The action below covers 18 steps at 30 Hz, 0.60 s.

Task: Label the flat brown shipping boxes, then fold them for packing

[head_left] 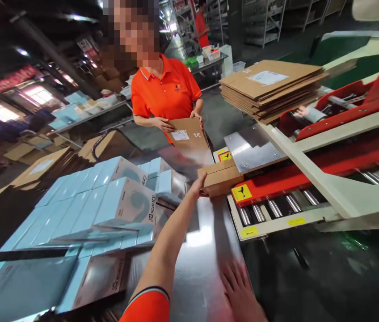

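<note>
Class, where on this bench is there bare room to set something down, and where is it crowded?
The metal table shows a bare strip between the left forearm and right hand. It is crowded left, under stacked light-blue boxes, and at the conveyor's mouth, where the left hand grips a brown carton.

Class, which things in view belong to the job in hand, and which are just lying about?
Seem to belong:
cardboard box, touched by the left hand
roller machine, box at its end
metal table
light-blue boxes, possibly

Seemingly just lying about:
metal shelves behind
white tub farther back
</note>
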Each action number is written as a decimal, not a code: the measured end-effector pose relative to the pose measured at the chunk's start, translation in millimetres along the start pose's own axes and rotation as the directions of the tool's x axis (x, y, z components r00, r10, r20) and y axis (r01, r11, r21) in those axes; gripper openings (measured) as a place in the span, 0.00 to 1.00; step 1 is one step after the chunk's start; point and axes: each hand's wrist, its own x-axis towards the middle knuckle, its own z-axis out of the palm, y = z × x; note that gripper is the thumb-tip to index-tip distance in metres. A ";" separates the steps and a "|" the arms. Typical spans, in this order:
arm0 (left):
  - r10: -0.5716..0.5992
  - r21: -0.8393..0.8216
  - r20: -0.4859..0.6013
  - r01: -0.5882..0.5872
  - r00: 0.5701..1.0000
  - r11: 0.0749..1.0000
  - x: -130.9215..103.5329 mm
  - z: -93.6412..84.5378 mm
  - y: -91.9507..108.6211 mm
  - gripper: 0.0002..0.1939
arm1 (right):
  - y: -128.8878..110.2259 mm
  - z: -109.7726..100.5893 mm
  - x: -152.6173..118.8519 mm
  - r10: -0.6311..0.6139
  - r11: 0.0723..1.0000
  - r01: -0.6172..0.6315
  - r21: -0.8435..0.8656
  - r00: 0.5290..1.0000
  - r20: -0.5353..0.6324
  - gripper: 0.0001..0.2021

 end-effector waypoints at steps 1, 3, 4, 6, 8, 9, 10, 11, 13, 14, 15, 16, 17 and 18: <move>0.020 0.036 0.050 -0.021 0.999 0.999 2.9 13.7 9.0 0.34 | 0.8 0.4 1.6 0.002 1.000 -0.002 -0.010 1.000 -0.016 0.30; 0.098 0.074 0.113 -0.107 0.989 0.991 -4.1 42.2 19.7 0.35 | 2.3 3.9 4.9 -0.004 0.999 0.003 -0.034 0.999 -0.038 0.29; 0.150 0.069 0.114 -0.158 0.982 0.985 -15.8 53.5 20.2 0.35 | 3.2 6.9 5.4 -0.012 0.999 0.010 -0.044 0.999 -0.037 0.29; 0.302 0.023 0.063 -0.304 0.951 0.952 -55.8 60.7 10.3 0.35 | 6.1 15.0 1.7 -0.030 0.999 0.029 -0.047 0.999 -0.033 0.28; 0.547 0.020 0.017 -0.547 0.837 0.837 -112.3 41.6 -12.7 0.33 | 12.8 24.0 -6.5 -0.031 0.999 0.031 -0.012 0.999 -0.037 0.26; 0.693 0.058 0.035 -0.694 0.720 0.718 -143.8 22.4 -27.9 0.32 | 17.7 28.3 -8.4 -0.016 1.000 0.017 0.017 0.999 -0.038 0.25; 0.776 0.104 0.083 -0.780 0.625 0.617 -176.3 -2.3 -44.7 0.32 | 22.7 32.0 -5.7 0.007 0.999 -0.005 0.051 0.999 -0.044 0.23; 0.826 0.162 0.095 -0.827 0.556 0.538 -209.4 -31.7 -62.6 0.32 | 25.6 34.9 3.6 0.027 0.995 -0.022 0.097 0.999 -0.044 0.22; 0.852 0.306 -0.025 -0.808 0.522 0.504 -277.0 -101.7 -101.4 0.28 | 15.5 33.8 42.7 0.013 0.971 -0.016 0.238 1.000 0.014 0.23; 0.844 0.384 -0.156 -0.756 0.513 0.530 -311.3 -140.4 -122.3 0.26 | -1.1 27.4 69.8 -0.040 0.943 0.018 0.333 0.997 0.059 0.24; 0.814 0.452 -0.325 -0.677 0.481 0.581 -345.4 -179.9 -144.1 0.25 | -25.8 16.0 98.8 -0.136 0.892 0.074 0.445 0.985 0.108 0.25; 0.762 0.502 -0.496 -0.578 0.416 0.643 -378.3 -218.9 -166.7 0.24 | -57.7 -0.3 127.6 -0.259 0.815 0.145 0.561 0.957 0.130 0.26; 0.686 0.517 -0.656 -0.473 0.316 0.713 -408.8 -256.0 -189.4 0.22 | -94.9 -20.2 154.5 -0.362 0.733 0.203 0.649 0.925 0.119 0.26; 0.586 0.500 -0.787 -0.356 0.193 0.789 -436.0 -289.6 -211.6 0.21 | -135.3 -42.0 178.4 -0.459 0.645 0.267 0.716 0.884 0.084 0.26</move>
